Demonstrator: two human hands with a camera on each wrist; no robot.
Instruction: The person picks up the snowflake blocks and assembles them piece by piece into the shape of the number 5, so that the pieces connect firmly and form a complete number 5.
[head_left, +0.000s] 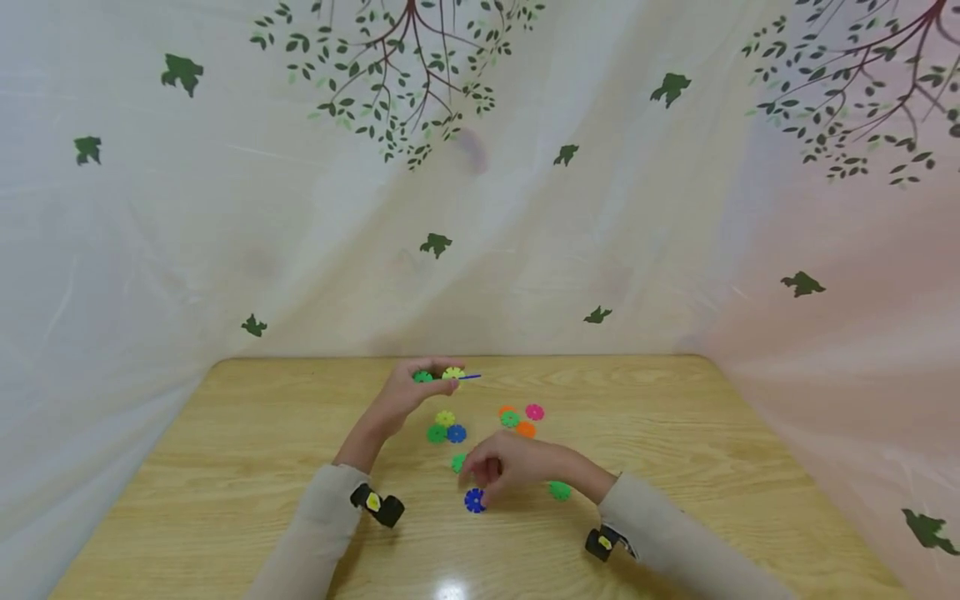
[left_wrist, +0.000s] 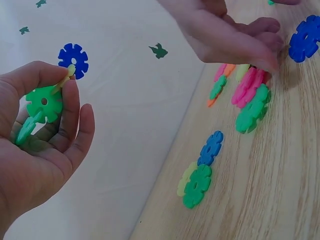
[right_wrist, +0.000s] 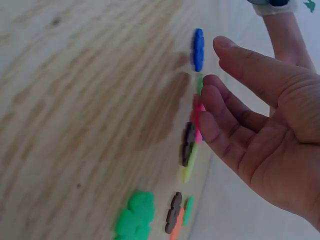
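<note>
My left hand is raised over the back of the table and pinches a small chain of notched plastic discs. In the left wrist view, thumb and fingertips hold the yellow disc edge-on. A blue disc joins it at the outer end, while a green disc and a second green disc sit toward the palm. My right hand hovers low over the table with loosely bent fingers and nothing in them. Close by its thumb lies a loose blue disc; the right wrist view shows a gap between them.
On the wooden table lie several loose discs: a yellow one, green and blue in one group. Pink and orange ones lie farther right. A patterned curtain hangs behind the table.
</note>
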